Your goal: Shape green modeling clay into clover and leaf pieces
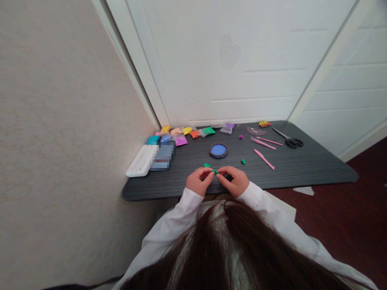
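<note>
Between the fingertips of my left hand (pixel 198 180) and my right hand (pixel 235 180) is a small piece of green clay (pixel 215 171), pinched from both sides. Just beyond my left fingers lies a flat green clay piece (pixel 207 165). A short green clay block (pixel 243 162) rests on the table beyond my right hand. Farther back sits a blue disc (pixel 218 150) edged with a brown beaded-looking rim. A small purple clay bit (pixel 241 137) is behind it to the right.
Pink modelling tools (pixel 264 159) and black-handled scissors (pixel 292 142) lie on the right of the dark table (pixel 187 185). Colourful clay packets, one of them green (pixel 208 131), line the back. A white case (pixel 142 160) stands at the left by the wall.
</note>
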Demonstrator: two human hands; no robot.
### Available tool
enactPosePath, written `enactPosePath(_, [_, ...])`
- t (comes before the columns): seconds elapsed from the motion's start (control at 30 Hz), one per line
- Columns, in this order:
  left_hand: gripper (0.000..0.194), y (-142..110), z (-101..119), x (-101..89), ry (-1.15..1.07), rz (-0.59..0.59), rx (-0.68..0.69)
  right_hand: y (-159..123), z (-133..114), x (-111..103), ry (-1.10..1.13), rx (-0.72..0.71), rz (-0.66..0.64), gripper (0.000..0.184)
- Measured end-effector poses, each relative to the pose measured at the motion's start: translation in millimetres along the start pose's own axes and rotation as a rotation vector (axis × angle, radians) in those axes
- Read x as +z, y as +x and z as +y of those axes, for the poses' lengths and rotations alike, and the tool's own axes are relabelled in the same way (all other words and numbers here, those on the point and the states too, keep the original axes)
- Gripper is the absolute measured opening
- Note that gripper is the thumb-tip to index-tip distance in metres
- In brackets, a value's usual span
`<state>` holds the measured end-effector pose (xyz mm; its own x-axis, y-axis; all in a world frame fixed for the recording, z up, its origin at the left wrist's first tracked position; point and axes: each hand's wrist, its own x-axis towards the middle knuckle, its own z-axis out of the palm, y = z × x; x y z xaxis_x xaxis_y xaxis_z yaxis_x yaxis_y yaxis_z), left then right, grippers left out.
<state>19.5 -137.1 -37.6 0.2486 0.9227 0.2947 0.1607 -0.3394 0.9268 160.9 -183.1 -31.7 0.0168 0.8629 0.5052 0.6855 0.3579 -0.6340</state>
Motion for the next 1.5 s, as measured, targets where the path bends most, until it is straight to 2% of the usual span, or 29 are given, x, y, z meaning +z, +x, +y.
enactPosePath(0.4, [0.017, 0.2, 2.5, -0.5, -0.049, -0.012, -0.029, 0.6, -1.5, -1.0, 0.013, 0.007, 0.006, 0.016])
enactPosePath(0.7, [0.022, 1.9, -1.4, -3.6, -0.073, -0.112, -0.030, 2.6, 1.0, -1.4, 0.039, 0.040, 0.048, 0.016])
enactPosePath(0.97, [0.019, 2.9, -1.6, -4.0, -0.050, -0.189, -0.009, 2.1, 0.8, -3.0, 0.095, 0.044, 0.069, 0.016])
enactPosePath(1.3, [0.019, -1.0, -3.0, -1.0, 0.010, -0.057, 0.033, 2.3, -2.2, -2.9, 0.109, 0.037, 0.050, 0.017])
enactPosePath(1.5, [0.018, -1.5, -3.8, -1.5, 0.067, -0.042, 0.056, 1.6, -1.3, -1.4, 0.120, 0.032, 0.037, 0.016])
